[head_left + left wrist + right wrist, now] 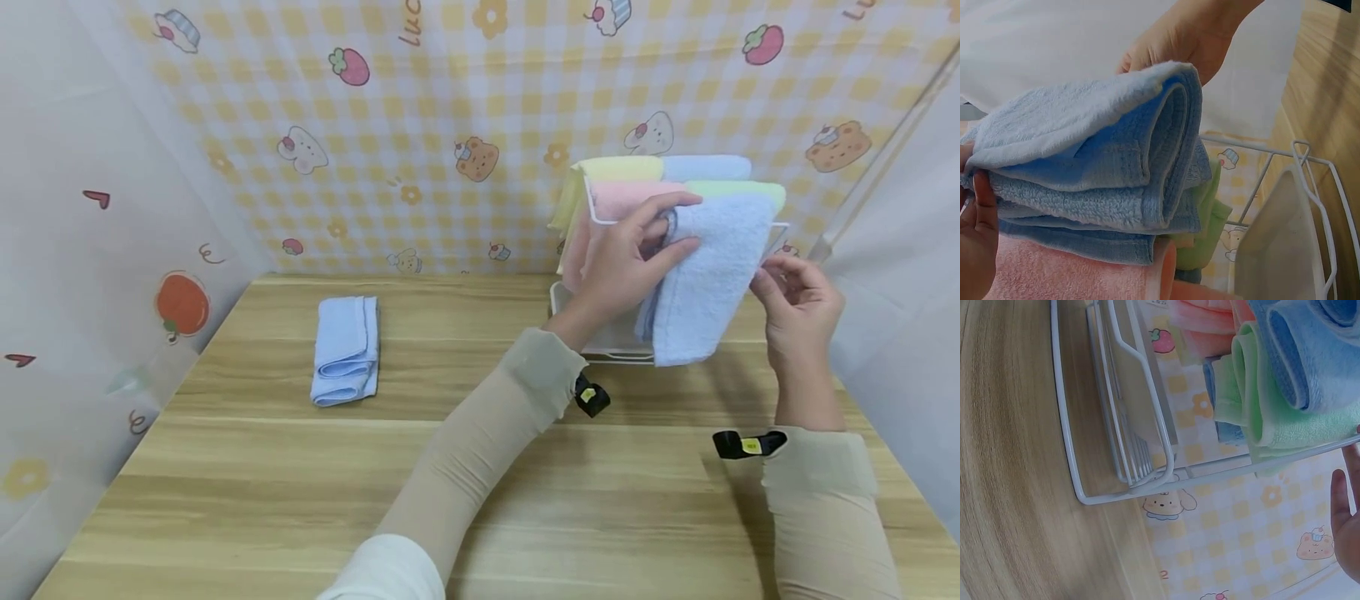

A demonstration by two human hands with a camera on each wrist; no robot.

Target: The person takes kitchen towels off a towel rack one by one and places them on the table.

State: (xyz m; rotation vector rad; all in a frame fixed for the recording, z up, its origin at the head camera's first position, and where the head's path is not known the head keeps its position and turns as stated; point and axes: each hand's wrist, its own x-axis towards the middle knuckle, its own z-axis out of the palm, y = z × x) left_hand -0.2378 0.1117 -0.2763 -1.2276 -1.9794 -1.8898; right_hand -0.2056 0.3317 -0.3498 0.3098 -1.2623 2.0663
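Note:
A folded light blue towel [716, 275] hangs over the front of a white wire rack [603, 360]. My left hand [626, 254] holds its upper left edge, thumb in front and fingers behind; in the left wrist view the towel's stacked layers [1166, 144] show. At the towel's right edge, beside the rack's side wire, is my right hand [802, 304], its thumb and forefinger pinching there; the fingertips are partly hidden. Behind hang a pink towel [626, 198], a green towel [1291, 428], a yellow towel [618, 169] and another blue towel [708, 167].
Another folded blue towel [345, 350] lies on the wooden table [420, 500] to the left. A pale tray [1282, 240] sits in the base of the rack. A yellow checked cloth [420, 108] covers the wall behind, with white sheeting at both sides.

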